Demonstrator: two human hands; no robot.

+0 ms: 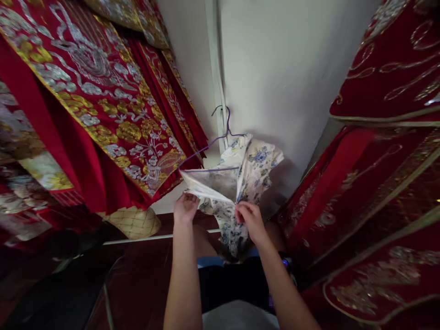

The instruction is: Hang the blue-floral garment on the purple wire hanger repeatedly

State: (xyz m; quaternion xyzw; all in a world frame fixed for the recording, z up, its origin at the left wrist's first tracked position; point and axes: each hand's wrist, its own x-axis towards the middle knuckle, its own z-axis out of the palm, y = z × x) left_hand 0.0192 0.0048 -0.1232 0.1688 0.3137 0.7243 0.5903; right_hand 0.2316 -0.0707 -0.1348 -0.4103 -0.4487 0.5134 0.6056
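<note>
A white garment with blue flowers (256, 169) hangs from a purple hanger (228, 126) in front of the wall. The hanger's right side is inside the garment, while its left arm shows bare above the open neckline. My right hand (248, 217) pinches the cloth at the bottom of the neckline opening. On the left, my left hand (186, 206) is at the garment's left edge, fingers curled against the white cloth; whether it grips a fold is hard to make out.
Red cloths with gold and silver embroidery (120, 105) hang at the left. More red embroidered cloth (388, 183) hangs at the right. A pale strip (216, 59) runs down the wall (275, 59). A cream quilted item (134, 223) lies at lower left.
</note>
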